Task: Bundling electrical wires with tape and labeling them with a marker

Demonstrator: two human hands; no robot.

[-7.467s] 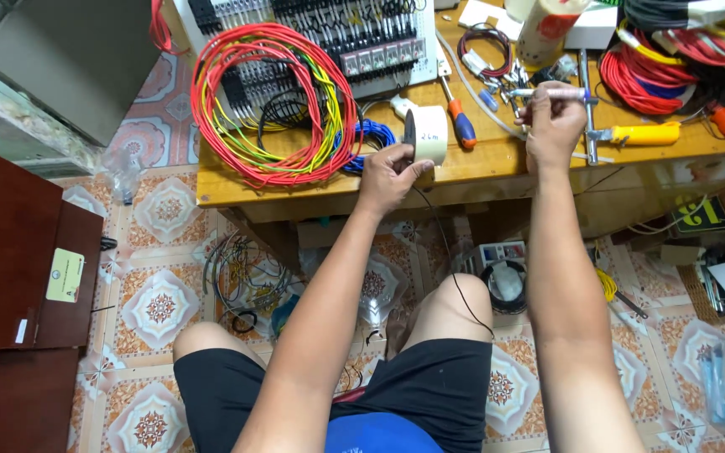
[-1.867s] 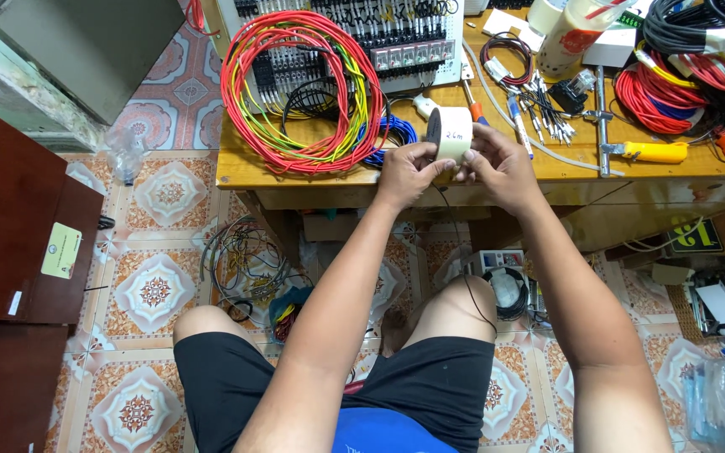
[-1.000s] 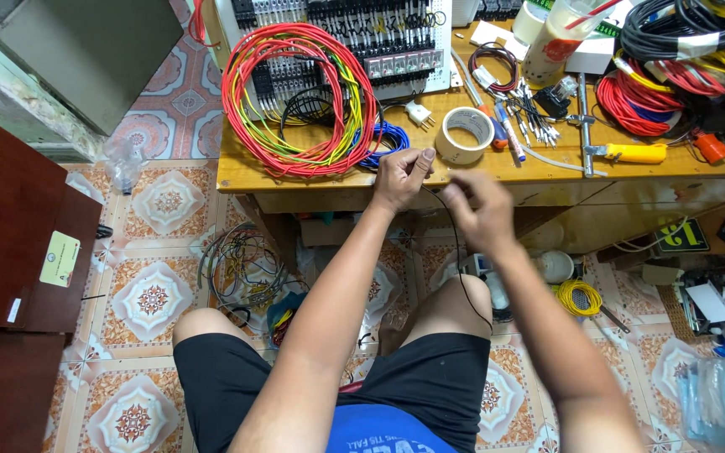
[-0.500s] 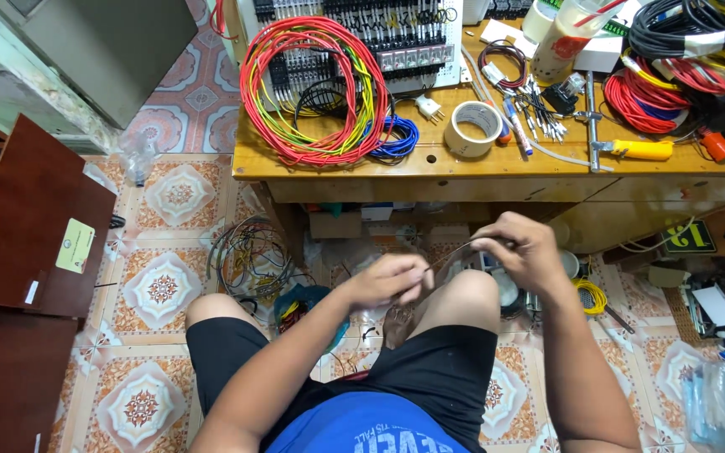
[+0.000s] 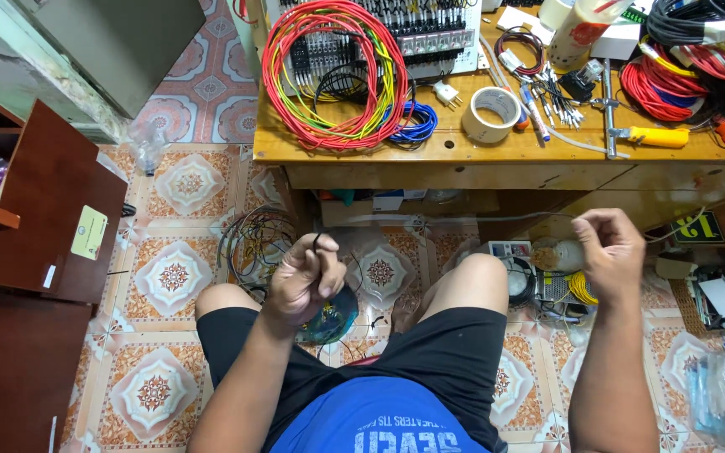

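Note:
My left hand (image 5: 304, 277) is closed over my left knee, with the end of a thin black wire (image 5: 316, 245) sticking up out of the fist. My right hand (image 5: 610, 247) is raised out to the right, fingers pinched together. A thin pale strand (image 5: 446, 217) seems to stretch between the two hands, below the bench front. The beige tape roll (image 5: 491, 115) lies flat on the wooden workbench (image 5: 463, 153), away from both hands.
A big coil of red, yellow and green wires (image 5: 329, 75) lies on the bench with a blue wire bundle (image 5: 413, 126) and a yellow-handled tool (image 5: 656, 136). Loose cables (image 5: 253, 239) lie on the tiled floor. A brown cabinet (image 5: 35, 252) stands at left.
The tape roll went from my hands onto the bench. Both hands dropped to knee height, then spread apart, the right one going right and the left one closing over my knee.

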